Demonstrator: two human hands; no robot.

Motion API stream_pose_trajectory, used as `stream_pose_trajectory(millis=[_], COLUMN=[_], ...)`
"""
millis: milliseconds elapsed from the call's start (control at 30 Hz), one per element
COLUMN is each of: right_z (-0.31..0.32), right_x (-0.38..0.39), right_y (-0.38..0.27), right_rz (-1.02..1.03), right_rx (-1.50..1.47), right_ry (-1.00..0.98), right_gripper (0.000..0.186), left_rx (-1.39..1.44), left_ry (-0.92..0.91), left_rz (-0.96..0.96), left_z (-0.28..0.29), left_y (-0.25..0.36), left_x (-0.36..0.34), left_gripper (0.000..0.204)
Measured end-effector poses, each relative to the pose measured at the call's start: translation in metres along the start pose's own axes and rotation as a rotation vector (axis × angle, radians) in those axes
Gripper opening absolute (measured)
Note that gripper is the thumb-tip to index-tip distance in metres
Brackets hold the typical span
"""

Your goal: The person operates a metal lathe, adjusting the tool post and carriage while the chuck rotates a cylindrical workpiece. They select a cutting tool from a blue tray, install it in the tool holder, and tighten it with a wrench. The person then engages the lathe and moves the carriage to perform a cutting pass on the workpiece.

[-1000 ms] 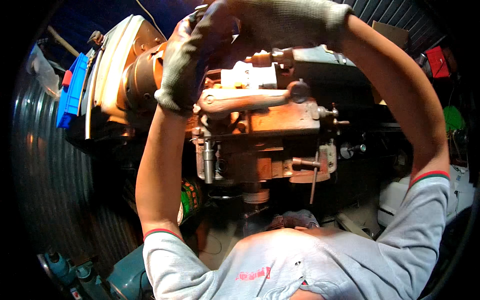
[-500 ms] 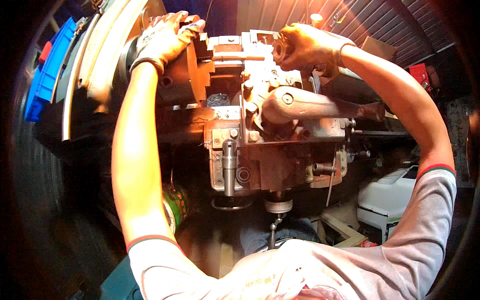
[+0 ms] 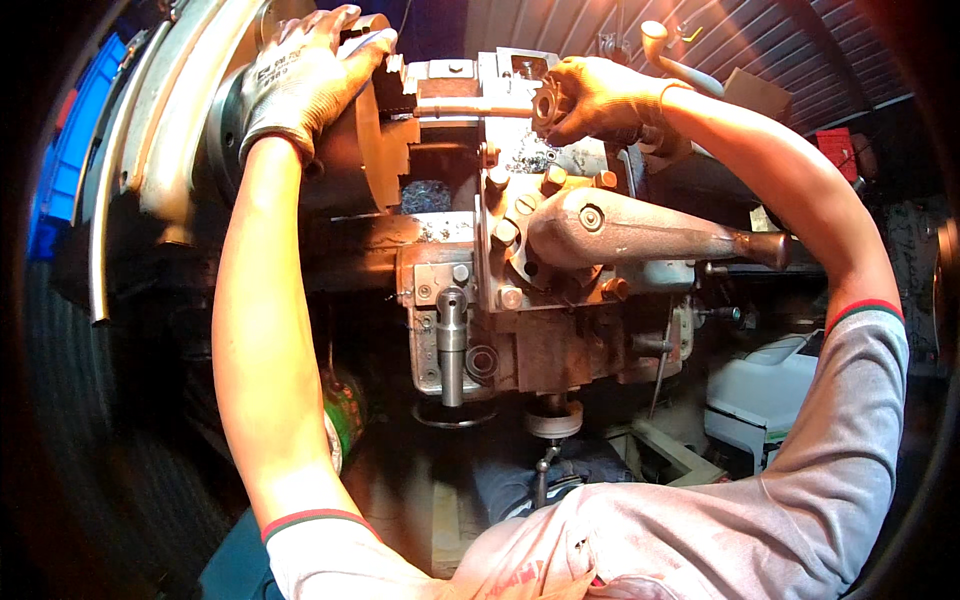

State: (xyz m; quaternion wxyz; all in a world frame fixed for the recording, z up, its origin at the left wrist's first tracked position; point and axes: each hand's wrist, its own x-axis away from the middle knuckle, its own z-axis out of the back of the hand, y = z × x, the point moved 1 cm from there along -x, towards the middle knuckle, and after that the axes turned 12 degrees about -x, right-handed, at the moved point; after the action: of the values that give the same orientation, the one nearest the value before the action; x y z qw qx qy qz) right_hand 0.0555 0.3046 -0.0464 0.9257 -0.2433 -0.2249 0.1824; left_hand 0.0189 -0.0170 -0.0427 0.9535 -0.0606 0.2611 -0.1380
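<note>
Left hand [image 3: 310,88]: fingers spread on chuck [image 3: 374,160], likely steadying it
Right hand [image 3: 600,98]: fingers grip ring [image 3: 544,107], likely keeping it level with rod [image 3: 465,107]

clear passage lies between the stepped round metal chuck [image 3: 376,160] and the bolt-studded metal tool post [image 3: 523,190]. the slender metal rod [image 3: 472,108] bridges its far side; the thick brown metal lever [image 3: 655,230] obstructs entry from the operator's right.

The rod [image 3: 470,108] is placed right of the chuck [image 3: 378,160]. Nearer, the lever [image 3: 650,228] is mounted on the tool post [image 3: 522,206].
</note>
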Motion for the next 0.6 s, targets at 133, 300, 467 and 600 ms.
stream_pose_trajectory(millis=[133,300,467,600], right_z=[-0.002,-0.008,-0.016,-0.018], right_x=[-0.009,-0.021,-0.036,-0.046], right_y=[-0.003,-0.001,-0.006,-0.023], right_rz=[-0.020,-0.015,0.023,0.022], right_rx=[0.047,0.165,0.262,0.173], right_ry=[-0.051,-0.050,-0.031,-0.046], right_gripper=[0.044,0.036,0.038,0.042], left_rx=[-0.009,0.045,0.104,0.103], left_ry=[0.023,0.064,-0.238,-0.236], left_rz=[-0.011,0.007,0.165,0.179], left_z=[0.003,0.002,0.055,0.055], left_y=[0.005,0.000,0.030,0.029], left_x=[0.001,0.004,0.010,0.011], left_gripper=[0.063,0.062,0.071,0.071])
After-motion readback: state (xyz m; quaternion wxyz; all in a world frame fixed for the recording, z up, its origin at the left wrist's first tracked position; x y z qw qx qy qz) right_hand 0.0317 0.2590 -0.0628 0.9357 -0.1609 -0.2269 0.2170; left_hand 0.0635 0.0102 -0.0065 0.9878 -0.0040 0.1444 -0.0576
